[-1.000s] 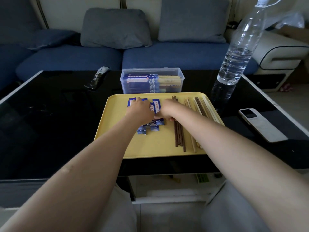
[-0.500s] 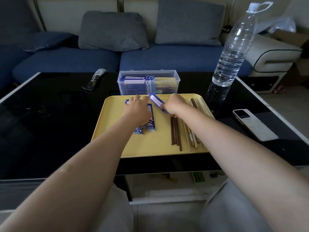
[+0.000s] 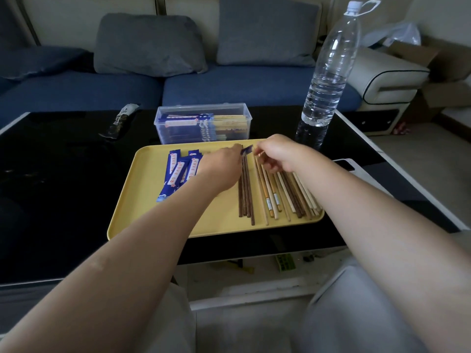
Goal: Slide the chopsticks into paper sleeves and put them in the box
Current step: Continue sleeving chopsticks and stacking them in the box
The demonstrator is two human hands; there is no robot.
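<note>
The black tabletop carries a yellow tray beneath both hands. Beyond them, the clear box holds sleeved pairs. Loose chopsticks lie under the right hand, fingers curled, contents unclear. The left hand pinches 1 blue sleeve, probably readying it for loading.

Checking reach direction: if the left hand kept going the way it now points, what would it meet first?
Probably the far rim of the yellow plastic tray, just beyond the left hand and its blue paper sleeve; depth is uncertain.
</note>
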